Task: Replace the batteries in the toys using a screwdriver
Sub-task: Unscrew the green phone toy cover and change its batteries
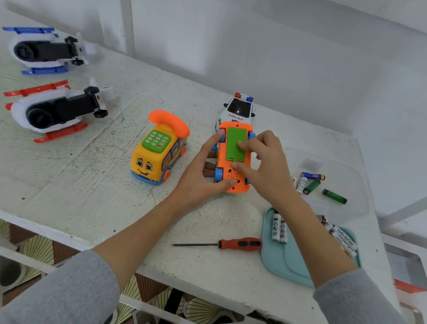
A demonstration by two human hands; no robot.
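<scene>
Surface: white-painted counter (90, 183), scuffed and flecked, set against plain white walls; patterned brown-and-cream floor tiles (31, 247) show below its front edge.

Left hand (202, 168): curled round the near left side of an upturned orange plastic toy bus (232, 176), thumb on its near end, fingers under the body; grips it.

Right hand (266, 162): fingers bent, fingertips pressing on the green rectangular battery cover (233, 144) set in the toy's orange underside; blue wheels at the corners, speaker holes near the thumb.

Red-handled screwdriver with a thin dark shaft (224, 243): lying flat on the counter near the front edge, just left of a teal rounded-corner plastic tray (288, 262). The tray carries white cylindrical batteries (279, 228).

Clear plastic tub (355, 183): behind the tray, holding loose green, blue and white batteries (316, 184).

Other toys: yellow smiling telephone bus with orange handset and green keypad (158, 149), upright, left of the hands; white police car (239, 109) just behind the upturned toy; two white helicopters on their sides at far left, one with red skids (51, 109), one with blue skids (44, 50).
</scene>
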